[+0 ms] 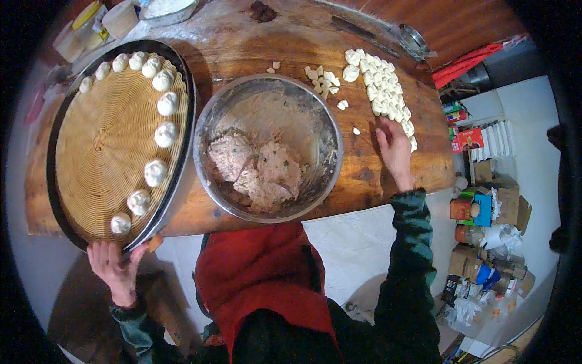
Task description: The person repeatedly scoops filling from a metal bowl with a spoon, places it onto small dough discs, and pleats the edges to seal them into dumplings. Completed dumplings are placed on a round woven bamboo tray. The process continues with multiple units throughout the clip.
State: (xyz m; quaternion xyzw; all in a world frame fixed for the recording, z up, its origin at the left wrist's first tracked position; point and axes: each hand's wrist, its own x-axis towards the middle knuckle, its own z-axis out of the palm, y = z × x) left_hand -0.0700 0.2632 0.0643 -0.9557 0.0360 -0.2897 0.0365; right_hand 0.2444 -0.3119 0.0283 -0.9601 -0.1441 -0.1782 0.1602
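My left hand (111,264) is at the near rim of a round steamer tray (52,150) with a woven base. Its fingers lie over the rim, thumb apart at the outer side. Just beyond the fingertips sits a pleated bun (120,224), one of several in an arc along the tray's edge. My right hand (394,150) reaches to a cluster of small dough pieces (384,84), thumb and fingers apart; the fingertips are close to the nearest pieces. Between my hands stands a metal bowl (335,136) with minced filling (273,175) heaped on its near side.
Flattened dough pieces (323,82) and two loose dough pieces lie right of the bowl. Plastic tubs (120,20) and a basin of white powder (168,7) stand at the back left of the wooden table (268,43). Cartons and bags (486,259) crowd the far right.
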